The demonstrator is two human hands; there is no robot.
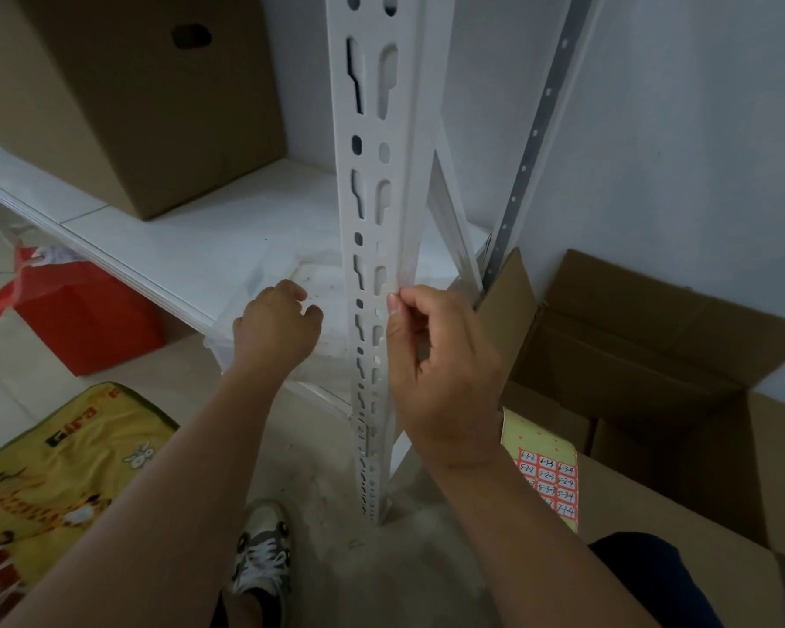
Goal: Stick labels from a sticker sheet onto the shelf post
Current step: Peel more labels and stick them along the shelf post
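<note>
The white slotted shelf post (pixel 372 210) stands upright in the middle of the view. My right hand (pixel 440 378) is at the post's right edge, about halfway down. Its thumb tip presses the front face and its fingers curl round the corner. A small pale patch lies on the post just above the thumb; I cannot tell whether it is a label. My left hand (pixel 275 326) hovers just left of the post with loosely curled fingers and holds nothing. The sticker sheet (pixel 547 473), yellow with red-bordered handwritten labels, lies on a cardboard box at lower right.
A large cardboard box (pixel 123 92) sits on the white shelf board (pixel 191 247). An open cardboard box (pixel 653 355) stands to the right by the wall. A red bag (pixel 82 319) and a yellow printed mat (pixel 60 469) are on the floor at left. My shoe (pixel 261 546) is below.
</note>
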